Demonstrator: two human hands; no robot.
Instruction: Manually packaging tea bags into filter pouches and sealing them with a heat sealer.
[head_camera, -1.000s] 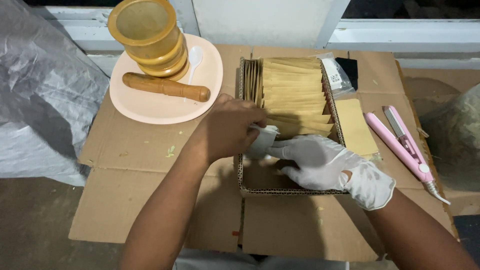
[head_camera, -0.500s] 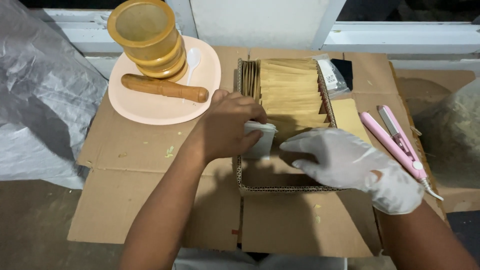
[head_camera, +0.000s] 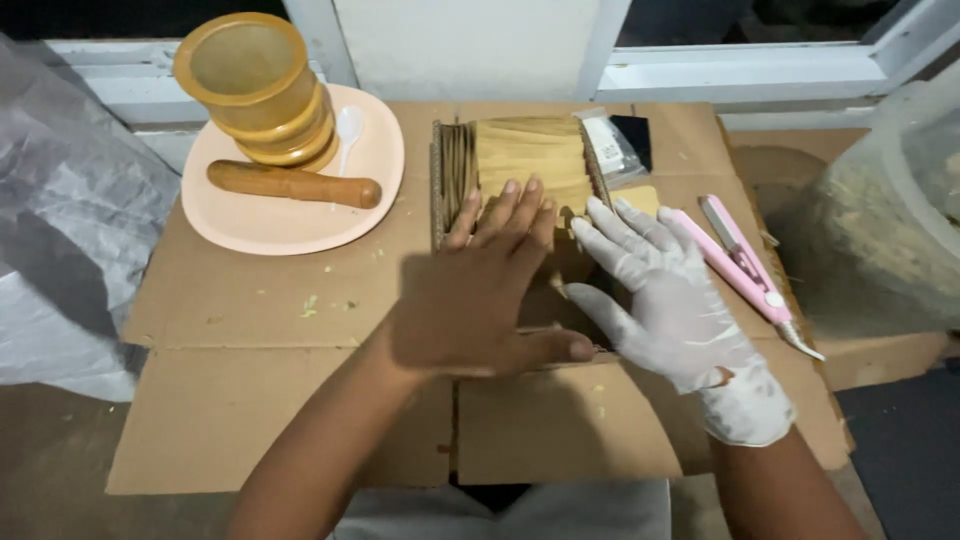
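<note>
Peach plate (head_camera: 250, 220), pink sealer (head_camera: 735, 262)

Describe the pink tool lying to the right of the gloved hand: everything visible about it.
The pink tool is a long, slim device with two arms joined at its near end, plastic-looking, with a white button and a metal tip there. Its arms are slightly parted. It lies flat on the cardboard sheet, angled diagonally, beside the gloved right hand, which does not appear to touch it.

The plate (head_camera: 290, 215) sits in the upper left of the frame, with the stacked cups (head_camera: 258, 90) and a wooden pestle (head_camera: 293, 184) on it. The cardboard tray (head_camera: 520, 165) of packets lies in the centre, and the sealer tool (head_camera: 745, 265) lies to its right.
</note>
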